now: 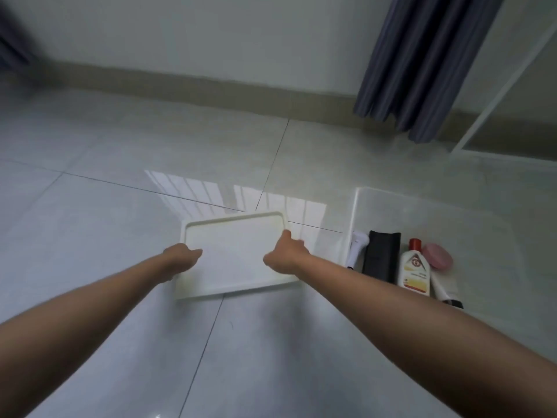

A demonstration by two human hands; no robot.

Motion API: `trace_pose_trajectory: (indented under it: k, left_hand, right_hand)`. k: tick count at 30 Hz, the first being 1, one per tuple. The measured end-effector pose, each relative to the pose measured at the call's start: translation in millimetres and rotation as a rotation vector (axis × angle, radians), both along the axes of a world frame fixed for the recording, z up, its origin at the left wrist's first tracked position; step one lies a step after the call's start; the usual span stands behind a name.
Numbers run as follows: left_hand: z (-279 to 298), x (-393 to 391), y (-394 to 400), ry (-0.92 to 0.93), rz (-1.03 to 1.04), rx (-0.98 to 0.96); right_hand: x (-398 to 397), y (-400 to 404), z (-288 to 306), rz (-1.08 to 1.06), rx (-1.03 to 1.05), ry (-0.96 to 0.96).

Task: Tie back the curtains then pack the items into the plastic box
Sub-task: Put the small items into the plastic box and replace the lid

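A white plastic lid (pixel 235 254) lies flat on the tiled floor, slightly skewed. My left hand (pixel 180 256) grips its left edge and my right hand (pixel 287 251) grips its right edge. To the right stands the clear plastic box (pixel 358 206), holding a white bottle with a red cap (pixel 414 268), a black object (pixel 381 254), a pink round item (pixel 437 255) and a white handled item (pixel 355 247). A bunched grey-blue curtain (pixel 422 64) hangs at the back right, its hem just above the floor.
Glossy pale floor tiles (pixel 120 206) reflect a window. A beige skirting board (pixel 211 89) runs along the white back wall. A white door frame (pixel 506 86) stands right of the curtain. A blurred dark shape (pixel 12 40) shows at top left.
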State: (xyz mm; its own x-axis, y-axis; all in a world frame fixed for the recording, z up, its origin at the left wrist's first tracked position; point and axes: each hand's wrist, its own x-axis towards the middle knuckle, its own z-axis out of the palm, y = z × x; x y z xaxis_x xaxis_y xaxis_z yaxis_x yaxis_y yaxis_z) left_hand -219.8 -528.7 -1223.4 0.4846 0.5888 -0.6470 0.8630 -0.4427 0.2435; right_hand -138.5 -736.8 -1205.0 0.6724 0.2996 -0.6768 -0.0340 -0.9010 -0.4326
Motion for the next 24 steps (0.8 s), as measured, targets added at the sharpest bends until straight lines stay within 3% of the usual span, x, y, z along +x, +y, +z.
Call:
trace_pose_trajectory:
  k: [3,6,9,14,17,21,24]
  left_hand:
    - [-0.9,-1.6,1.3,-0.026,0.04,-0.06]
    - [2.3,-1.3,1.1,-0.101,0.185,-0.162]
    - [8.3,4.8,9.5,-0.152,0.203,-0.016]
    - [59.3,40.9,21.2,-0.178,0.069,0.145]
    - [97.8,74.2,-4.6,-0.318,0.01,0.251]
    - [119.5,106.6,-40.6,-0.535,-0.007,0.215]
    - [123.0,114.4,-87.3,-0.654,-0.041,0.04]
  right_hand:
    - [-8.8,-2.4,-11.8,0.034,0.015,0.114]
    - [-9.6,-6.3,-11.1,-0.084,0.126,0.165]
    - [-3.1,-7.4,3.8,-0.171,0.282,0.167]
    - [20.8,-7.7,55.3,-0.174,0.392,-0.082]
    - [43.4,-28.0,91.3,-0.194,0.395,-0.264]
    - [54.1,-100.7,133.6,-0.167,0.329,-0.552]
    - [42.0,-167.2,142.5,-0.153,0.294,-0.712]
